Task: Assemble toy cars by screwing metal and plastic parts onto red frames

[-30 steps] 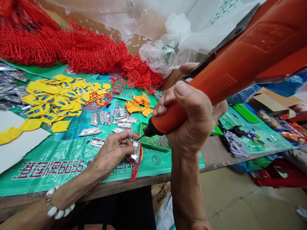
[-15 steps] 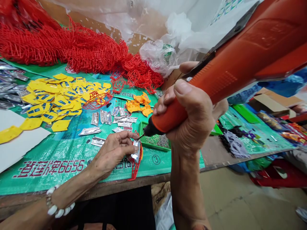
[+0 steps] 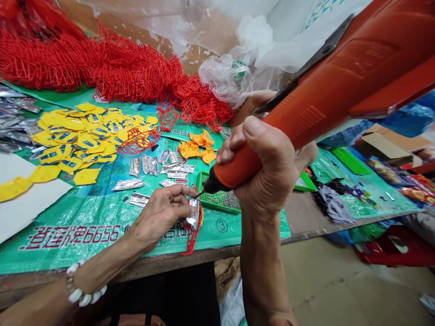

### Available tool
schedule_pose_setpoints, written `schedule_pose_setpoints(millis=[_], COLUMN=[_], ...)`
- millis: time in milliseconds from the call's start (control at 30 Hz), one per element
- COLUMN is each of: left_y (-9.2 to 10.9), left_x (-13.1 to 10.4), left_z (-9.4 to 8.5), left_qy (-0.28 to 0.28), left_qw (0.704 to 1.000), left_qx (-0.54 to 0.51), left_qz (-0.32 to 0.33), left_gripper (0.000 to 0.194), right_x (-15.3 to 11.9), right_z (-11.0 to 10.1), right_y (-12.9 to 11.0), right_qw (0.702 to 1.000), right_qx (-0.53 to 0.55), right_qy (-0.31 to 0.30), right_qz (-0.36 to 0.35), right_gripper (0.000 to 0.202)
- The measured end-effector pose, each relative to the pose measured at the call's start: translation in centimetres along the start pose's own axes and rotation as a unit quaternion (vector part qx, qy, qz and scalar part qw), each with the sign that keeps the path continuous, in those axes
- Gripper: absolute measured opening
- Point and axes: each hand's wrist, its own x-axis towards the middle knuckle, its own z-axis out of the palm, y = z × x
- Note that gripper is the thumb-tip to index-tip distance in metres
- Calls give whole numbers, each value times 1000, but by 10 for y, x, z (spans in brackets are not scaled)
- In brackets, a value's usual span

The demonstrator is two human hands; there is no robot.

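Observation:
My right hand (image 3: 268, 167) is wrapped around a red electric screwdriver (image 3: 306, 99), tilted with its tip down to the left. The bit meets the top of a small silver plastic part (image 3: 193, 212), which lies on a red plastic frame (image 3: 192, 242). My left hand (image 3: 166, 210) pinches the silver part and the frame between thumb and fingers near the table's front edge. Just behind them sits a green tray (image 3: 217, 206) of small screws. Several loose silver parts (image 3: 128, 184) lie behind and left of my left hand.
Yellow panels (image 3: 84, 136) are heaped at the left, beside white card (image 3: 30, 199). Red frames (image 3: 129, 72) pile along the back. Orange parts (image 3: 197, 148) lie mid-table. A second green-covered table (image 3: 384, 194) stands right, holding grey and black pieces.
The screwdriver's rear end has swung slightly, and my right hand has shifted a little left. The bit stays at the silver part, and my left hand keeps its hold.

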Motion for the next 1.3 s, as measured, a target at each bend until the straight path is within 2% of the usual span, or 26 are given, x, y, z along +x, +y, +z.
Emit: schedule_pose_setpoints(millis=[300,467,633,733,867,1000,1167,1300], left_y=[0,1,0,0,2,4,1,0], left_x=[0,1,0,-1,-1,-1,-1,0], left_z=[0,0,1,2,3,3,1,0], left_qy=[1,10,11,18,21,19,13,13], left_qw=[1000,1000,1000,1000,1000,999,999,999], left_qx=[-3,19,14,10,18,34,41,45], left_qz=[-6,-1,7,12,15,17,19,23], left_gripper=[23,21,19,14,12,9,12,11], right_x=[-1,-4,-5,-5,-5,-6,-6,-6], right_z=[0,-2,-1,0,1,1,0,-1], right_y=[-1,-2,1,2,1,-4,-11,-17], right_qw=[999,998,998,998,998,996,999,999], right_qx=[-39,-57,-54,-57,-60,-92,-29,-32], right_qy=[-1,0,-2,7,3,-7,16,15], right_qz=[-6,4,-16,-12,0,9,7,0], right_gripper=[33,12,17,40,46,46,32,31])
